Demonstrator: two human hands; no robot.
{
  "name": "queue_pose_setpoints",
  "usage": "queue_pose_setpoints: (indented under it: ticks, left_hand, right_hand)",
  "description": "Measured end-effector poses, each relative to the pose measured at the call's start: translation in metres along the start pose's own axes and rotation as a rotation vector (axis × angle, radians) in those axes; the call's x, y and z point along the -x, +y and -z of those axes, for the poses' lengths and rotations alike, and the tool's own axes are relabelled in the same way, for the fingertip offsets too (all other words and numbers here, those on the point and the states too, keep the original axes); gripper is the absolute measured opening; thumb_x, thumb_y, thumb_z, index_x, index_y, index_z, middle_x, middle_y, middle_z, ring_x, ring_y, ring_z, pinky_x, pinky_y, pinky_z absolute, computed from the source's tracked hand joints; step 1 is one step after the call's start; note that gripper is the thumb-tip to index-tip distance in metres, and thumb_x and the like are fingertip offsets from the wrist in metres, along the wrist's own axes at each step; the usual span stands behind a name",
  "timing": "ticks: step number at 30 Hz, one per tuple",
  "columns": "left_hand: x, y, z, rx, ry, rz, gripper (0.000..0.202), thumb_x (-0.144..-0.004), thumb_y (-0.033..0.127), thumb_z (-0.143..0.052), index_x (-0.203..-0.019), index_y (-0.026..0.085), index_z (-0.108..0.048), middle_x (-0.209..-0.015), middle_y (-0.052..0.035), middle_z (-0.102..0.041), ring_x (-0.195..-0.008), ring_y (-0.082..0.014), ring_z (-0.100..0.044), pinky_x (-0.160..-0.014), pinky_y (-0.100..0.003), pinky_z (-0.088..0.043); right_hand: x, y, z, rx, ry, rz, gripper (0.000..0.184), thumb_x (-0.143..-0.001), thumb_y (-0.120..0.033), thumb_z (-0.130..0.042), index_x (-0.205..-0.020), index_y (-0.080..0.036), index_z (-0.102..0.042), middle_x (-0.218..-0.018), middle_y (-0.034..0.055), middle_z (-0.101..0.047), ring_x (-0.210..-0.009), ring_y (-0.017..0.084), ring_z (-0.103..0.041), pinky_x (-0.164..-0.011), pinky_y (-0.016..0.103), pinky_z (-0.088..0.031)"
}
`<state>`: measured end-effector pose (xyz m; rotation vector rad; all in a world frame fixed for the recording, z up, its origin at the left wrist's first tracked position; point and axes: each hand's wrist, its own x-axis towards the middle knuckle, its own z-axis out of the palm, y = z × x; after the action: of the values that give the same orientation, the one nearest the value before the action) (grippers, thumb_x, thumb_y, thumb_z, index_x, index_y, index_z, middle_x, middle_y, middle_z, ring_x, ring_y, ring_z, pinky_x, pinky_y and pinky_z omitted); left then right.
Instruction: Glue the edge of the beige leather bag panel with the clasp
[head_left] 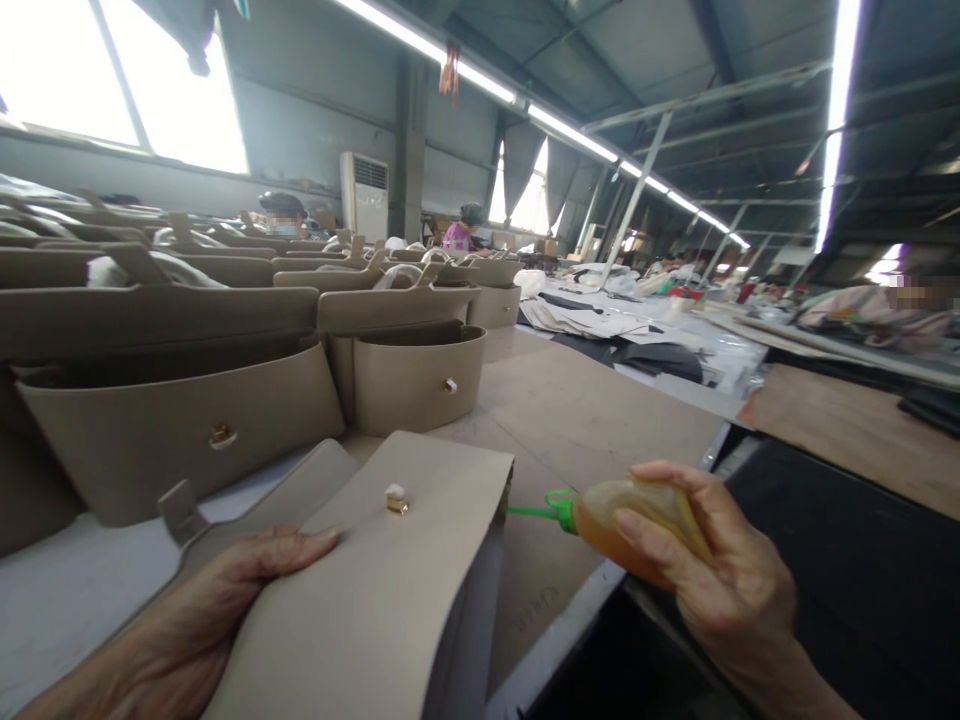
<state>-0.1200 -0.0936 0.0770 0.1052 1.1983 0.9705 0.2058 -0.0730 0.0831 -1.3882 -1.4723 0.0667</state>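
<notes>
My left hand (225, 590) lies on a beige leather bag (375, 600) at the table's near edge, gripping its left side. The bag has a small gold clasp (396, 500) on its front panel. My right hand (712, 580) is closed round a soft amber glue bottle (637, 515) with a green nozzle (536, 510). The nozzle points left, its tip almost at the bag's right edge.
Rows of finished beige bags (409, 375) with gold clasps stand on the long brown table (570, 410) ahead and to the left. Cut fabric pieces (600, 315) lie farther back. Other people work in the distance. A dark surface (840, 560) lies to the right.
</notes>
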Motion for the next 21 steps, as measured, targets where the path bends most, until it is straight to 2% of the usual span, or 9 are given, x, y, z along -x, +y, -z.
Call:
queue_pose_setpoints:
  ticks: [3, 9, 16, 21]
  left_hand:
    - [0.001, 0.000, -0.003, -0.015, 0.050, 0.009, 0.020, -0.063, 0.007, -0.076, -0.082, 0.006, -0.068, -0.071, -0.0174, -0.069, -0.058, -0.0299, -0.066, -0.064, -0.047, -0.058]
    - [0.003, 0.001, -0.006, -0.025, 0.030, 0.022, 0.014, -0.073, 0.007, -0.068, -0.086, 0.002, -0.069, -0.071, -0.0180, -0.070, -0.058, -0.0286, -0.066, -0.063, -0.044, -0.058]
    - [-0.001, 0.001, 0.000, -0.022, -0.007, 0.010, 0.029, -0.064, 0.006, -0.076, -0.092, 0.003, -0.068, -0.075, -0.0178, -0.071, -0.063, -0.0312, -0.068, -0.062, -0.044, -0.059]
    - [0.002, 0.001, -0.002, -0.060, -0.010, -0.009, 0.024, -0.062, 0.007, -0.078, -0.084, 0.004, -0.068, -0.070, -0.0137, -0.070, -0.062, -0.0297, -0.068, -0.061, -0.043, -0.059]
  right_hand:
    - [0.002, -0.001, 0.000, 0.000, -0.010, -0.005, 0.034, -0.073, -0.055, -0.064, -0.092, -0.027, -0.063, -0.069, -0.0050, -0.063, -0.054, 0.016, -0.056, -0.055, 0.029, -0.043]
    - [0.008, -0.008, 0.000, -0.022, -0.023, -0.065, 0.033, -0.074, -0.055, -0.064, -0.092, -0.028, -0.062, -0.066, -0.0064, -0.062, -0.054, 0.016, -0.055, -0.056, 0.028, -0.042]
    - [0.015, -0.012, 0.001, -0.050, -0.056, -0.124, 0.036, -0.072, -0.056, -0.063, -0.091, -0.026, -0.061, -0.065, -0.0047, -0.061, -0.054, 0.018, -0.055, -0.054, 0.031, -0.041]
    - [0.019, -0.016, 0.004, -0.080, -0.071, -0.170, 0.037, -0.070, -0.056, -0.066, -0.091, -0.026, -0.062, -0.065, -0.0049, -0.060, -0.053, 0.017, -0.053, -0.051, 0.029, -0.040]
